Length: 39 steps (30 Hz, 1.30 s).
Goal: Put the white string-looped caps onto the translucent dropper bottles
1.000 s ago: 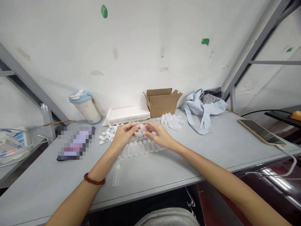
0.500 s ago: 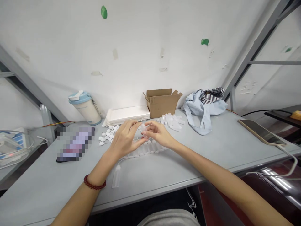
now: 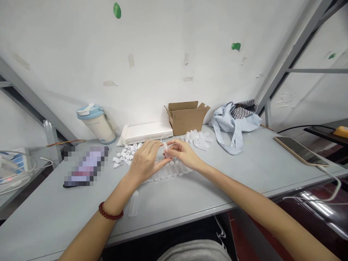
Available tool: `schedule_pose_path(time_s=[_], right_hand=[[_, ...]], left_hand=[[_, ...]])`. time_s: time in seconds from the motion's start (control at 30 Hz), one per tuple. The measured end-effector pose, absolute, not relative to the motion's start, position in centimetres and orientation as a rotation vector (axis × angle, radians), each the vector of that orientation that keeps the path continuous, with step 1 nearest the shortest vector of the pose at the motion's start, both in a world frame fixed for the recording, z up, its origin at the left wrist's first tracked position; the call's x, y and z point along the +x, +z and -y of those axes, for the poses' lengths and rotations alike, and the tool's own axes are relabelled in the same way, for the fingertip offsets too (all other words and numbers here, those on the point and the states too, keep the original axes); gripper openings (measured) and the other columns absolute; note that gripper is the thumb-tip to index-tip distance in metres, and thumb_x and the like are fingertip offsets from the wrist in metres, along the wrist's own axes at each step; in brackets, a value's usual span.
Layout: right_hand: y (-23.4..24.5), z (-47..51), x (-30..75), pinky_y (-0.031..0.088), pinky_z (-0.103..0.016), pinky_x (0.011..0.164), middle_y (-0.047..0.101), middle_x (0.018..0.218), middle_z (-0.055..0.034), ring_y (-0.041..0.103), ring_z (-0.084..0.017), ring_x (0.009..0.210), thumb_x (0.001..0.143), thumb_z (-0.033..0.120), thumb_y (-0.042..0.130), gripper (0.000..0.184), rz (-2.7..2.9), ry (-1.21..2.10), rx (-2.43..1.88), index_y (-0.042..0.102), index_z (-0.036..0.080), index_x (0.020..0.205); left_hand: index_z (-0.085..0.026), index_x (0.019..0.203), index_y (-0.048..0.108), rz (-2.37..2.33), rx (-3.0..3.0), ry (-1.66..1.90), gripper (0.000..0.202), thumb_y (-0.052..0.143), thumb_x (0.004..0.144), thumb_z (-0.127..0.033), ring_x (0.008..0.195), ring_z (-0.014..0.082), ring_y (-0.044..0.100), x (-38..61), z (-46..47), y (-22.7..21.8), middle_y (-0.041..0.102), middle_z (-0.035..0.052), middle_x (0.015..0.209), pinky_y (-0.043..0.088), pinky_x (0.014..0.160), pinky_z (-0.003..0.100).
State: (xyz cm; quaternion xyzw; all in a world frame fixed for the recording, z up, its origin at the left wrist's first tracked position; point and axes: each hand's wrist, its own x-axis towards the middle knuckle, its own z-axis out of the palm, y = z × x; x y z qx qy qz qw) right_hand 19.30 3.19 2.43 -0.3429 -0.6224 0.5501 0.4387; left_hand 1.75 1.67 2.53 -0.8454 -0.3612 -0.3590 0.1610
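Note:
My left hand and my right hand meet above the middle of the grey table, both closed around a small translucent plastic bottle. The left fingertips pinch its upper end, where a thin white loop sticks up; the right fingers grip its side. Beneath the hands lies a row of similar bottles, partly hidden. Loose white caps are heaped left of my left hand. More loose bottles lie in a pile beyond my right hand. A single bottle lies nearer the front edge.
Behind the hands stand an open cardboard box and a stack of white flat packs. A tumbler and a blurred-screen phone are on the left. To the right are a light-blue cloth bag and another phone with a cable.
Both hands stay around the bottle, with only small finger shifts; the bottle shows a little less between them. The whole view has shifted slightly.

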Motion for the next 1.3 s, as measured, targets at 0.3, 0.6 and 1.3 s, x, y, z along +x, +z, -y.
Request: schedule_pose_path(time_s=[0.3, 0.6, 1.3], right_hand=[[2.2, -3.2, 19.3, 0.049, -0.029, 0.064, 0.067, 0.068, 0.0006, 0.062, -0.013, 0.061, 0.077, 0.024, 0.065, 0.024, 1.555, 1.359, -0.846, 0.056, 0.017, 0.098], [2.3, -3.0, 19.2, 0.052, -0.033, 0.07, 0.069, 0.073, -0.0009, 0.068, -0.017, 0.071, 0.077, 0.024, 0.065, 0.024, 1.532, 1.417, -0.773, 0.053, 0.018, 0.097], [3.9, -4.5, 21.4, 0.042, -0.025, 0.05, 0.065, 0.064, -0.0039, 0.061, -0.013, 0.05, 0.08, 0.048, 0.06, 0.033, 1.347, 1.158, -0.946, 0.058, 0.016, 0.071]], left_hand=[[-0.015, 0.109, 0.054, 1.003, -2.451, -1.049, 0.038, 0.063, 0.083, -0.041, 0.093, 0.0268, 0.058, 1.6, -1.8, 2.2, 0.064, 0.013, 0.1, 0.048, 0.079, 0.038], [-0.016, 0.117, 0.053, 0.994, -2.476, -1.046, 0.038, 0.063, 0.084, -0.033, 0.105, 0.0296, 0.054, 1.7, -1.8, 2.3, 0.061, 0.0149, 0.111, 0.047, 0.087, 0.045], [-0.024, 0.115, 0.056, 1.501, -3.018, -0.597, 0.042, 0.07, 0.076, -0.031, 0.112, 0.025, 0.05, -5.7, 8.0, 2.2, 0.064, 0.0074, 0.114, 0.05, 0.092, 0.039]])
